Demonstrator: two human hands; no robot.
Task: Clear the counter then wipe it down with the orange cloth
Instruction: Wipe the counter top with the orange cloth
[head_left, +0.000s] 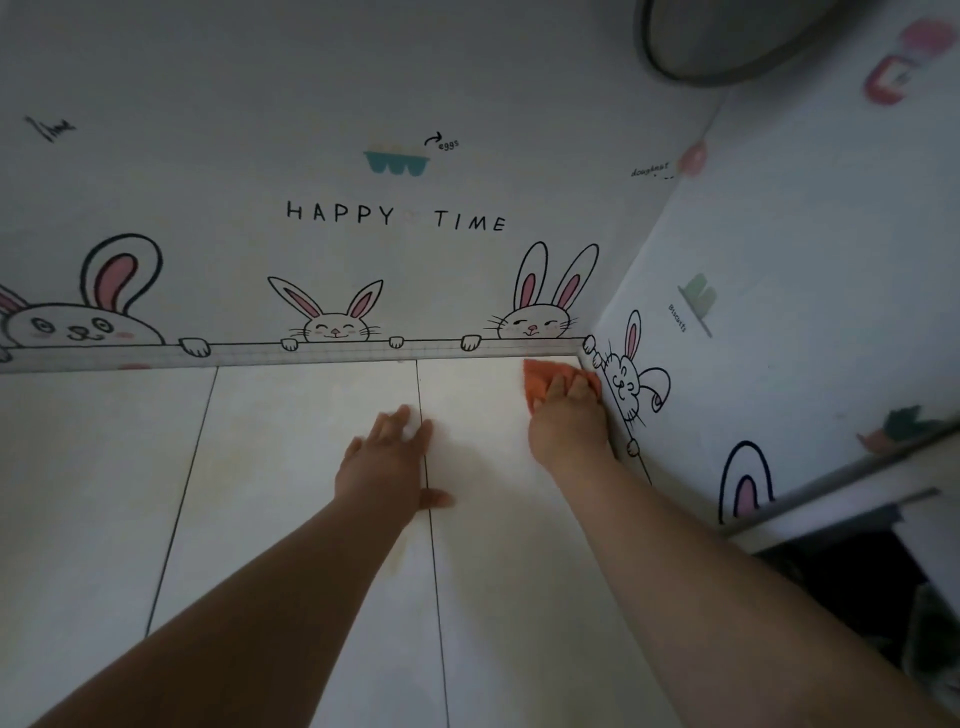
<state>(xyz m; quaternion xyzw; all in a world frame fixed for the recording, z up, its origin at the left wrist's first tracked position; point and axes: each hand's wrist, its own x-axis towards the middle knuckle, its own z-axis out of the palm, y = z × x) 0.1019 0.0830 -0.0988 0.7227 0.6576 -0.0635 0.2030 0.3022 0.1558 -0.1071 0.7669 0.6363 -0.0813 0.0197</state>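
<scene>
The orange cloth (535, 382) lies in the far right corner of the white tiled counter (280, 483), touching the foot of the right wall (810, 223). The right hand (569, 421) sits on top of it, fingers bent over the bunched fabric and pressing it down. The left hand (387, 462) rests flat and open on the counter just left of it, fingers spread across a tile seam. The far wall (363, 93) carries rabbit drawings and the words "HAPPY TIME".
</scene>
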